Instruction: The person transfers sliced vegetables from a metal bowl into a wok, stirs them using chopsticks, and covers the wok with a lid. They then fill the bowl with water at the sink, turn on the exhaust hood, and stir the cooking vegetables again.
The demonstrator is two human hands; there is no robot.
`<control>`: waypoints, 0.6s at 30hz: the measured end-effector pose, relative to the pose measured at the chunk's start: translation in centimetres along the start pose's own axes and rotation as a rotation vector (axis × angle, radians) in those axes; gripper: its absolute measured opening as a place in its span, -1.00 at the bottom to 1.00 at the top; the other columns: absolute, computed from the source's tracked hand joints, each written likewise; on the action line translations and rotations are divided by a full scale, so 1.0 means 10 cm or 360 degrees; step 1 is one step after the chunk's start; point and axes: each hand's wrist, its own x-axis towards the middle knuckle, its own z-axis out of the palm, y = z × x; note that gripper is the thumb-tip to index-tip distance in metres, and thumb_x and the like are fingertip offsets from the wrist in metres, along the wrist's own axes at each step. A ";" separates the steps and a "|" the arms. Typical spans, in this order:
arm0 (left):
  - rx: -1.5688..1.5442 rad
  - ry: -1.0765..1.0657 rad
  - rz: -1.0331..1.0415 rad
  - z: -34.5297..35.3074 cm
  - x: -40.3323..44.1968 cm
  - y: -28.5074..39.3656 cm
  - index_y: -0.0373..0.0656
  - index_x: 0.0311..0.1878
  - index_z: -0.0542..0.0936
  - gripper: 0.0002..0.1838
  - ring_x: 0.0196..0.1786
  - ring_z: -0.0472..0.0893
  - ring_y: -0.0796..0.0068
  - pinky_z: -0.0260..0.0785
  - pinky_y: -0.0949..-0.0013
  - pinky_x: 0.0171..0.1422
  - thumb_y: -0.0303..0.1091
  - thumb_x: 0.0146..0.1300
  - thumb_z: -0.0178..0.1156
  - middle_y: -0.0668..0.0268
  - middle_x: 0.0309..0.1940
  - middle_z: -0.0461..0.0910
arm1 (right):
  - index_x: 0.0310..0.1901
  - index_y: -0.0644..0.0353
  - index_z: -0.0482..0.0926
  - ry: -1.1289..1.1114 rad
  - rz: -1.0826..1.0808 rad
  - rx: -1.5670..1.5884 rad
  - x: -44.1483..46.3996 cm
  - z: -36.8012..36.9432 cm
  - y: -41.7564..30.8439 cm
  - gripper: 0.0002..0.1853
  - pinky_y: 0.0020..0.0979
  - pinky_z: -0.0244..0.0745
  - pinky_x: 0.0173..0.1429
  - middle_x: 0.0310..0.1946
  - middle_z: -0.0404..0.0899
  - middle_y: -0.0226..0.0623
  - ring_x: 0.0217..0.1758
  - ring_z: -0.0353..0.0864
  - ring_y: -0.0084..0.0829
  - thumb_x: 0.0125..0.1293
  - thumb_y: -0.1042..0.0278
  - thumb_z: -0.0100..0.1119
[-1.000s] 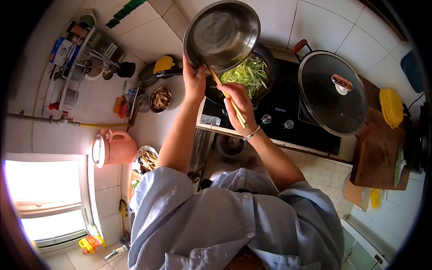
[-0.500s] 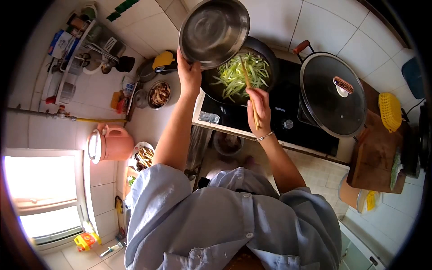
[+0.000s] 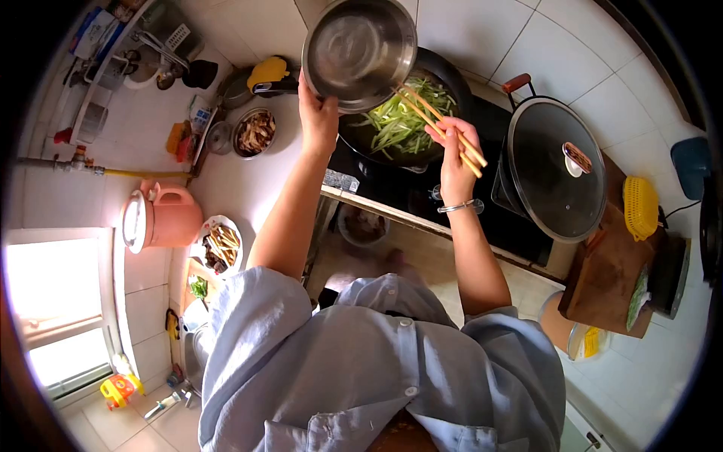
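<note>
My left hand (image 3: pixel 318 119) grips the rim of a metal bowl (image 3: pixel 360 51), which is tilted over the left side of a dark frying pan (image 3: pixel 446 66). The bowl's inside faces me and looks bare apart from a wet sheen. Pale green shredded vegetable strips (image 3: pixel 410 124) lie heaped in the pan. In my right hand (image 3: pixel 458 154) is a pair of wooden chopsticks (image 3: pixel 429 114), slightly apart, their tips close to the bowl's lower right rim above the strips. Whether the tips touch the bowl, I cannot tell.
Right of the pan, a large lidded pot (image 3: pixel 553 169) stands on the black stove (image 3: pixel 429 197). A wooden cutting board (image 3: pixel 610 282) lies beyond it. On the left counter are a bowl of sliced food (image 3: pixel 256 133), a pink kettle (image 3: pixel 175 215) and a plate of food sticks (image 3: pixel 221 245).
The chopsticks have swung from the strips up to the bowl's rim, and their ends have spread apart. My right hand has moved right. The bowl stays tilted over the pan.
</note>
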 end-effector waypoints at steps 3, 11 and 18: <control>-0.0240 0.0117 -0.0385 0.07 -0.06 0.26 -0.05 0.36 0.14 -0.29 0.16 0.50 0.15 0.54 0.14 0.14 -0.76 0.11 -0.13 0.18 0.16 0.38 | -0.06 0.35 0.45 0.0280 0.0303 0.0296 0.01 -0.02 0.12 -0.78 -0.34 0.63 0.00 -0.20 0.58 -0.10 -0.15 0.70 -0.19 0.46 0.33 -0.02; -0.0423 0.0195 -0.0746 -0.04 -0.04 0.15 0.02 0.29 0.17 -0.34 0.11 0.53 0.14 0.63 0.02 -0.04 -0.71 0.11 -0.09 0.15 0.11 0.38 | -0.06 0.33 0.46 0.0537 0.0425 0.0470 -0.02 -0.17 0.10 -0.77 -0.28 0.62 0.03 -0.23 0.59 -0.14 -0.17 0.69 -0.20 0.46 0.32 -0.02; -0.0469 0.0251 -0.0884 -0.02 -0.03 0.10 0.04 0.26 0.20 -0.37 0.03 0.54 0.12 0.61 -0.10 -0.01 -0.72 0.12 -0.09 0.15 0.04 0.38 | -0.06 0.30 0.47 0.0709 0.0376 0.0414 -0.06 -0.27 0.08 -0.78 -0.27 0.61 0.04 -0.23 0.59 -0.17 -0.18 0.68 -0.18 0.46 0.31 -0.03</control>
